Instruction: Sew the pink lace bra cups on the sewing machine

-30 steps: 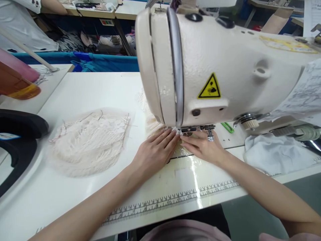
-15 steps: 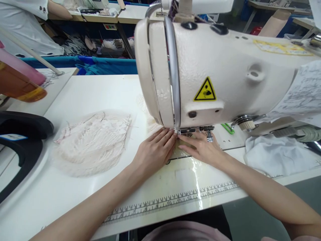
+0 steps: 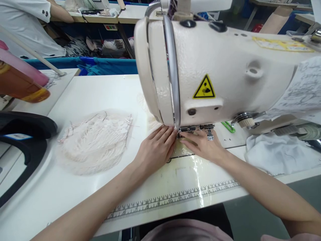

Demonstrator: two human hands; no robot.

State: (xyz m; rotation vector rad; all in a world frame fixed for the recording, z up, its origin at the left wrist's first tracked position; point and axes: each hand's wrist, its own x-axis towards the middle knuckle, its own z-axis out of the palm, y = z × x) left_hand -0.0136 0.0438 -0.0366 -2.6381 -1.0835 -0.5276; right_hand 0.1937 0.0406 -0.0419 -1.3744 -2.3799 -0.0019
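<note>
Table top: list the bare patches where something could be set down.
Bare table lies between the lace pile and the far edge, and again in front, from the pile to the printed ruler. It is crowded under the machine head, where the left hand and right hand press flat, and by the white cloth.

Glossy white table (image 3: 82, 87), lacy cloth pile (image 3: 94, 142), pebbled enamel sewing machine (image 3: 225, 67).
</note>
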